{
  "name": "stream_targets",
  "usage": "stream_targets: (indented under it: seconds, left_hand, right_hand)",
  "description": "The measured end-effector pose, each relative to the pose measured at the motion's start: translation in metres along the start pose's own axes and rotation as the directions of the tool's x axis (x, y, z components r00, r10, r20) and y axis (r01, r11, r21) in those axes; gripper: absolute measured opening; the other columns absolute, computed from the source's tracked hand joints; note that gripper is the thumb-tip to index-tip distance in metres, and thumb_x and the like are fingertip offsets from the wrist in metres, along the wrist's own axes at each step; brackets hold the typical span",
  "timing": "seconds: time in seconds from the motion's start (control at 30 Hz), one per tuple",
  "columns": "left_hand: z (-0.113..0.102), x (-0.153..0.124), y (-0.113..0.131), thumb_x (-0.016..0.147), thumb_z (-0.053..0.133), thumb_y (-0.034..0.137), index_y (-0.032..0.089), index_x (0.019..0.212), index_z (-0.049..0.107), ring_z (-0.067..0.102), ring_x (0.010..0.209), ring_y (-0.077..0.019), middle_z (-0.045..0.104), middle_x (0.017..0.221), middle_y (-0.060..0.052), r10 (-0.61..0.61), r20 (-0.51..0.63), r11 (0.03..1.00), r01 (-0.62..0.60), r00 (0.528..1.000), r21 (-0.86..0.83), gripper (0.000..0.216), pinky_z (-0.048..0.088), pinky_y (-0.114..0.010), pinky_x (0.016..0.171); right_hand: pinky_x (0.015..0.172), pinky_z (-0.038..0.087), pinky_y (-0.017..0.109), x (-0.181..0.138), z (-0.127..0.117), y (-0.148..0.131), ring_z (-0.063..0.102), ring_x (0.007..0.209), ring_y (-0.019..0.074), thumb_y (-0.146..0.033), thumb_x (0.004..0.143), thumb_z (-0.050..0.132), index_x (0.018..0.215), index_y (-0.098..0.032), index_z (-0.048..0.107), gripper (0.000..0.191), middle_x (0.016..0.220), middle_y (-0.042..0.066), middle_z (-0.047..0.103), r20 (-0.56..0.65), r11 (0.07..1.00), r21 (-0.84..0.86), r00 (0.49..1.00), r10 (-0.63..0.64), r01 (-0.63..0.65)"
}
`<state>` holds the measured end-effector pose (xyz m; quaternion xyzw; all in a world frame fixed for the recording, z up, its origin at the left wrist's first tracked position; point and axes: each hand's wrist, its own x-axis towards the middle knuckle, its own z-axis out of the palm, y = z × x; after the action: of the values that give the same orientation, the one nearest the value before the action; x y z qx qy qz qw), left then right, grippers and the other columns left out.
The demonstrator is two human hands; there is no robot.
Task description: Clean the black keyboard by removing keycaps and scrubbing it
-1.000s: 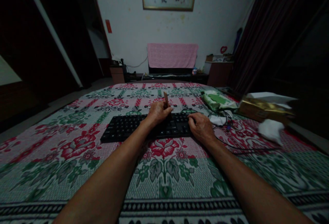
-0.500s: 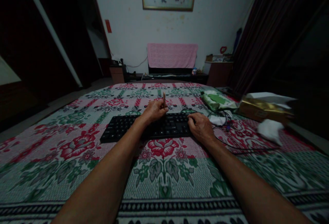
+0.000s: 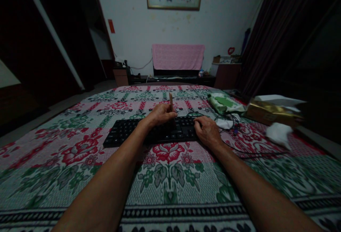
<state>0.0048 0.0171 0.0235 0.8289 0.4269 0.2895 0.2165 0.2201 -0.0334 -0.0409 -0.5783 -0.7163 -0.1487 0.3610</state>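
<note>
A black keyboard [image 3: 125, 132] lies on a floral bedspread [image 3: 170, 175] in front of me. My left hand [image 3: 160, 114] hovers over its middle, fingers pinched round a thin brown stick [image 3: 171, 101] that points upward, its lower end down at the keys. My right hand [image 3: 206, 130] rests curled on the keyboard's right end, gripping its edge. A dark cable [image 3: 247, 151] runs from the keyboard off to the right.
To the right lie a green-and-white packet [image 3: 225, 103], a gold tissue box [image 3: 269, 113] and crumpled white tissue [image 3: 278, 133]. A low cabinet draped with a pink cloth [image 3: 178, 56] stands against the far wall. Dark curtains hang at right.
My left hand with the stick has shifted slightly over the keys, tilting the stick a little. My right hand stays on the keyboard's right end.
</note>
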Motion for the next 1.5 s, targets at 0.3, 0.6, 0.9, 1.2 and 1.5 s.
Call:
stream_targets:
  seconds: [0.3, 0.6, 0.9, 1.2, 1.5]
  left_hand:
    - [0.0, -0.003, 0.004, 0.073, 0.056, 0.03, 0.016, 0.074, 0.062, 0.057, 0.062, -0.0116, 0.062, 0.064, 0.001, 0.077, 0.217, 0.967, -0.02, 0.973, -0.253, 0.016, 0.044, -0.021, 0.058]
    - [0.0, -0.003, 0.006, 0.069, 0.06, 0.03, 0.013, 0.074, 0.059, 0.052, 0.058, -0.0099, 0.057, 0.062, 0.002, 0.028, 0.269, 0.932, 0.072, 0.963, -0.354, 0.017, 0.04, -0.022, 0.057]
    - [-0.012, -0.011, 0.02, 0.068, 0.063, 0.025, 0.013, 0.071, 0.059, 0.052, 0.055, -0.0087, 0.058, 0.062, 0.001, -0.082, 0.326, 0.868, 0.228, 0.942, -0.44, 0.012, 0.04, -0.023, 0.056]
    - [-0.018, -0.015, 0.022, 0.066, 0.066, 0.026, 0.013, 0.07, 0.062, 0.053, 0.055, -0.0098, 0.06, 0.059, 0.0, -0.082, 0.488, 0.872, 0.299, 0.869, -0.387, 0.014, 0.041, -0.023, 0.055]
    - [-0.021, -0.015, 0.016, 0.067, 0.067, 0.025, 0.016, 0.077, 0.064, 0.055, 0.06, -0.0101, 0.062, 0.067, -0.001, -0.013, 0.556, 0.896, 0.257, 0.831, -0.362, 0.014, 0.042, -0.023, 0.058]
  right_hand:
    - [0.08, 0.04, 0.03, 0.0, -0.001, -0.002, 0.058, 0.083, 0.0189, -0.017, 0.08, 0.046, 0.084, -0.016, 0.065, 0.02, 0.085, 0.007, 0.066, 0.015, 1.0, -0.011, 1.0, 0.011, -0.01]
    - [0.08, 0.04, 0.03, 0.0, -0.002, -0.002, 0.058, 0.082, 0.0186, -0.017, 0.08, 0.046, 0.083, -0.016, 0.065, 0.019, 0.084, 0.007, 0.066, 0.012, 1.0, 0.0, 1.0, 0.005, -0.005]
    - [0.08, 0.04, 0.03, 0.0, -0.003, -0.003, 0.058, 0.083, 0.019, -0.017, 0.08, 0.046, 0.083, -0.016, 0.065, 0.019, 0.084, 0.007, 0.066, 0.018, 1.0, -0.002, 1.0, 0.013, -0.013]
    - [0.08, 0.04, 0.03, 0.0, -0.003, -0.002, 0.058, 0.083, 0.0192, -0.017, 0.08, 0.046, 0.084, -0.016, 0.065, 0.019, 0.085, 0.007, 0.066, 0.015, 1.0, 0.0, 1.0, 0.012, -0.012]
    - [0.081, 0.04, 0.031, 0.0, -0.002, -0.002, 0.058, 0.083, 0.0194, -0.017, 0.08, 0.045, 0.084, -0.016, 0.065, 0.02, 0.086, 0.007, 0.066, 0.02, 1.0, -0.006, 1.0, 0.007, -0.007]
